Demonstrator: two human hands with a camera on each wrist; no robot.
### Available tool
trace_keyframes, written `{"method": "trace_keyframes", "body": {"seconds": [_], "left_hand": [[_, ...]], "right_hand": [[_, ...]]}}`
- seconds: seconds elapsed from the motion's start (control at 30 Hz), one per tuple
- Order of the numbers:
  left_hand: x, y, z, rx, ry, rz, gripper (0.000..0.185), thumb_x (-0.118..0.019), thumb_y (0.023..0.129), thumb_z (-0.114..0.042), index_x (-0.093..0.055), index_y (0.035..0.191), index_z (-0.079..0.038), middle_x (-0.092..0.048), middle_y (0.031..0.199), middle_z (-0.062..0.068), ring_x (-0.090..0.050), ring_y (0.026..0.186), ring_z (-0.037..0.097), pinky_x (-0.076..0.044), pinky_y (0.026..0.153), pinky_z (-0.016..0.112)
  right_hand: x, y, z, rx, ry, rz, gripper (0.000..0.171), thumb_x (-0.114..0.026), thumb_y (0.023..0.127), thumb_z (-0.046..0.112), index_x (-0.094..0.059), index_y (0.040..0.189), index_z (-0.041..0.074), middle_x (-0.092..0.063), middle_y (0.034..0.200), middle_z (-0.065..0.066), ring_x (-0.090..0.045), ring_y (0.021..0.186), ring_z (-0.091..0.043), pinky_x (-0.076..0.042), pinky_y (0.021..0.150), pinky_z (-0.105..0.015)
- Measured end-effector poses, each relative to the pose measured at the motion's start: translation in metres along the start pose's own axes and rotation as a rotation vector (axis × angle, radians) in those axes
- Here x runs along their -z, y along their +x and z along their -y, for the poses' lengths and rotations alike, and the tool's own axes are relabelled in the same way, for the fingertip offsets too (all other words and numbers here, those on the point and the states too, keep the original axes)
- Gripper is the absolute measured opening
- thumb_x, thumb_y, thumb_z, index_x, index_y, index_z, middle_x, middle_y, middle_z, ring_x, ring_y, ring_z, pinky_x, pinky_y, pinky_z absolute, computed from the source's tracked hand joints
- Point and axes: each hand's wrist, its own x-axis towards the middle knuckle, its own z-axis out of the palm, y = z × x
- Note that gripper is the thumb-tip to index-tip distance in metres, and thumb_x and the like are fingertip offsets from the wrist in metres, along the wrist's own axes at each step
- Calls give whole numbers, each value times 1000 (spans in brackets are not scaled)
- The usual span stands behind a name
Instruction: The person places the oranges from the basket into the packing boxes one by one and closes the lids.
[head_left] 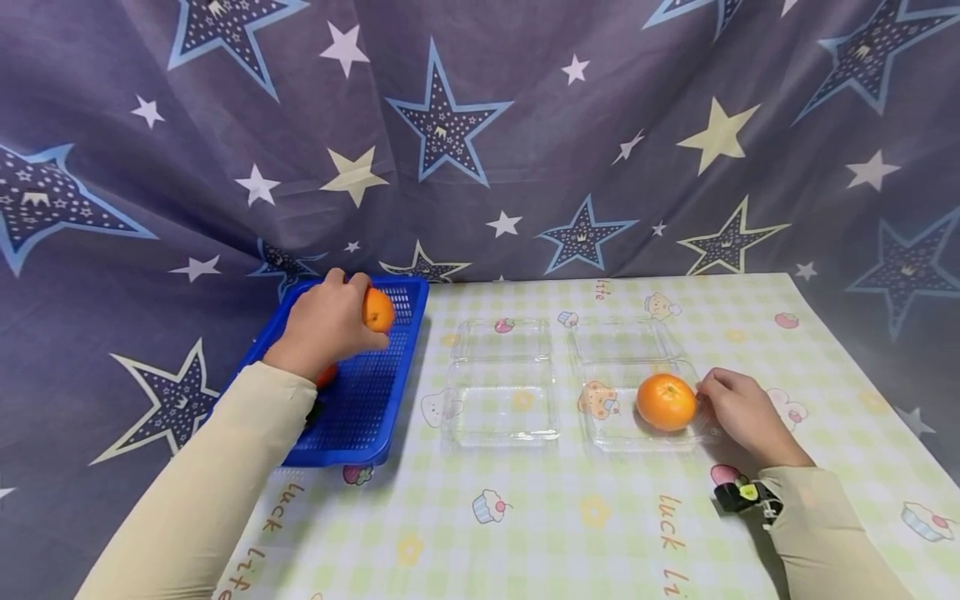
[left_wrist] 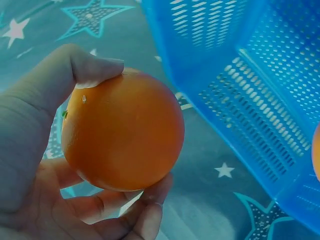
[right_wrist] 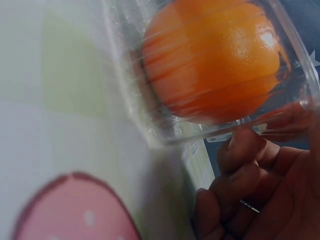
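My left hand [head_left: 330, 321] grips an orange [head_left: 378, 310] just above the far end of a blue mesh basket [head_left: 360, 417]. In the left wrist view the thumb [left_wrist: 50, 85] and curled fingers clasp this orange [left_wrist: 125, 132] beside the basket's wall [left_wrist: 260, 75]. Another orange [head_left: 326, 377] lies in the basket, mostly hidden by my wrist. On the right, a clear plastic container [head_left: 615, 433] holds an orange [head_left: 666, 402]. My right hand [head_left: 738, 408] pinches that container's right rim; its fingers [right_wrist: 240, 150] curl at the rim [right_wrist: 150, 115] next to the orange [right_wrist: 215, 60].
A second clear container [head_left: 501, 408], open with its lid folded back, lies between the basket and the right container. The table carries a pale checked cloth [head_left: 570, 517] with cartoon prints. A star-patterned curtain [head_left: 480, 142] hangs behind and to both sides.
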Motion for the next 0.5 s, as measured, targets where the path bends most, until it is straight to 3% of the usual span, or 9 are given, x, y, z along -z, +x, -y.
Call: {"method": "trace_keyframes", "body": {"seconds": [0.5], "left_hand": [[1, -13, -24, -62, -109, -110, 66, -86, 72, -42, -62, 121, -5, -54, 103, 16, -59, 78, 32, -54, 70, 47]], "right_hand": [[0, 0, 0, 0, -4, 0, 39, -35, 109, 29, -62, 97, 4, -55, 82, -10, -51, 77, -26, -41, 65, -32]]}}
